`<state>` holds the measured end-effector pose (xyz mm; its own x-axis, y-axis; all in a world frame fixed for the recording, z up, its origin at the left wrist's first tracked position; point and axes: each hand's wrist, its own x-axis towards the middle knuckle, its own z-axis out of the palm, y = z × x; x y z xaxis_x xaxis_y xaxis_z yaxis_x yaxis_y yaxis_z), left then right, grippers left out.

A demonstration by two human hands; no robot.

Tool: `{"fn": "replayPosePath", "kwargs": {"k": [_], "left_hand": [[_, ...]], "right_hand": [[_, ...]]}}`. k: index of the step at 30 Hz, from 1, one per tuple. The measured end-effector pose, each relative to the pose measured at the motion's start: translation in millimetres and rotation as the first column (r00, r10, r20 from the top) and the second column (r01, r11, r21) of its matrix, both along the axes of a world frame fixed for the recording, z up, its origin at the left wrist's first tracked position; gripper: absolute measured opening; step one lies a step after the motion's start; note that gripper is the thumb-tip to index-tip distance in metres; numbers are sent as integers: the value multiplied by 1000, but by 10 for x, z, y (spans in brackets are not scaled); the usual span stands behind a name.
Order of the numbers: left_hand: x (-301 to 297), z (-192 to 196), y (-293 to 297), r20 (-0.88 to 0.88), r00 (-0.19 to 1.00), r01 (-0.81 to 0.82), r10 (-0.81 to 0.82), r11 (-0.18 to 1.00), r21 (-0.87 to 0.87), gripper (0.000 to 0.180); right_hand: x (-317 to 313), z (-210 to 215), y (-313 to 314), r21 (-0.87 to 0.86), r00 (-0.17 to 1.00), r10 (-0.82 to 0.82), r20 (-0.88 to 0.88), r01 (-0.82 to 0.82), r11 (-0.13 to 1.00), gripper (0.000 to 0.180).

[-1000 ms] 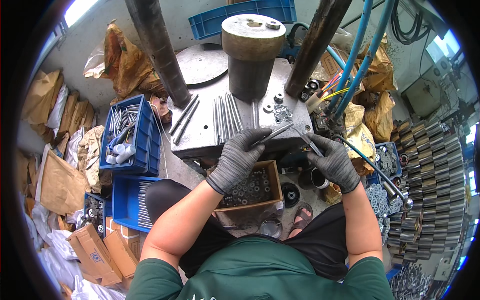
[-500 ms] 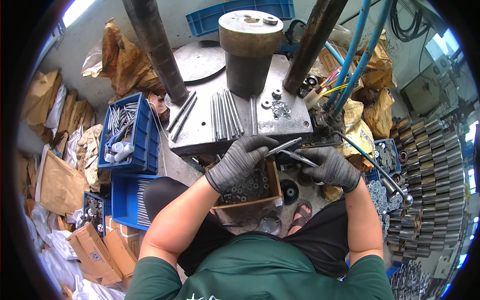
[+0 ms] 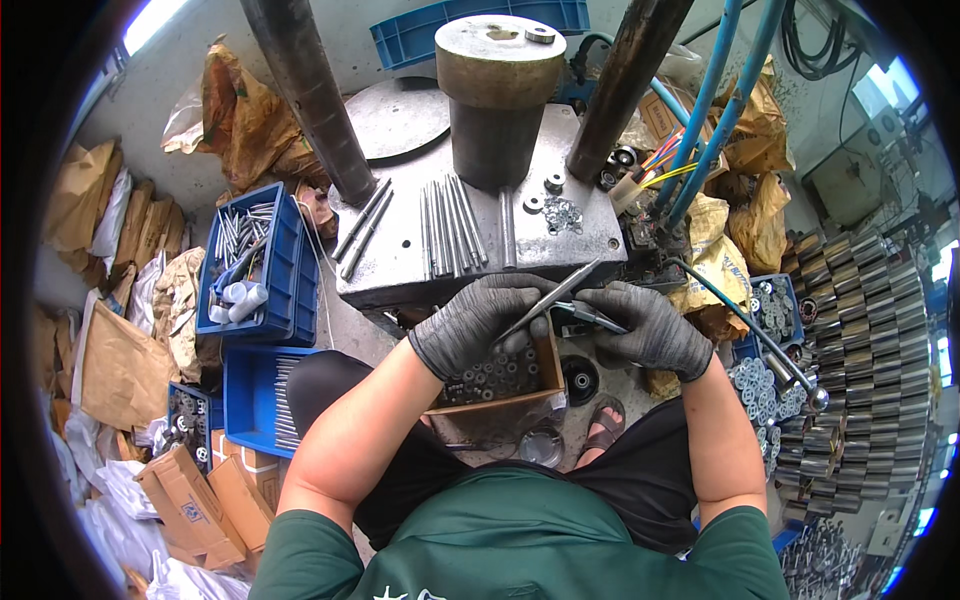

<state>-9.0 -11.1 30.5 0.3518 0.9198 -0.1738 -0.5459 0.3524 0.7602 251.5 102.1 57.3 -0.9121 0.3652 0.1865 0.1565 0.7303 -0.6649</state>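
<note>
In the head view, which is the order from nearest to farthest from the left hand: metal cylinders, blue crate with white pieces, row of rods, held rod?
1. held rod: in the left hand
2. row of rods: ahead, on metal table
3. blue crate: at left
4. metal cylinders: far right

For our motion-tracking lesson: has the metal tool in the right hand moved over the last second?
Yes. The metal tool has moved down the picture and left, judged against the front edge of the metal table.
</note>
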Motion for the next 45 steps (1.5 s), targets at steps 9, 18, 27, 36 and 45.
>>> {"fn": "replayPosePath", "kwargs": {"k": [9,18,27,36,45], "left_hand": [[-49,49,-46,35,999,-24,24,999,22,53],[-369,22,-170,-107,967,-234,233,972,7,45],[-942,-146,-46,-605,408,-608,684,698,379,21],[-1133,-123,-68,-723,-485,-173,493,756,631,31],[-1153,-98,31,-649,-604,-123,463,751,649,27]], "right_hand": [[8,175,-116,-786,973,11,230,179,591,56],[-33,215,-66,-820,986,-166,6,100,563,61],[-152,80,-82,-772,974,-219,55,181,610,48],[-368,-109,-54,-130,958,-280,62,286,949,41],[-769,-344,171,386,981,-196,-18,187,903,42]]}}
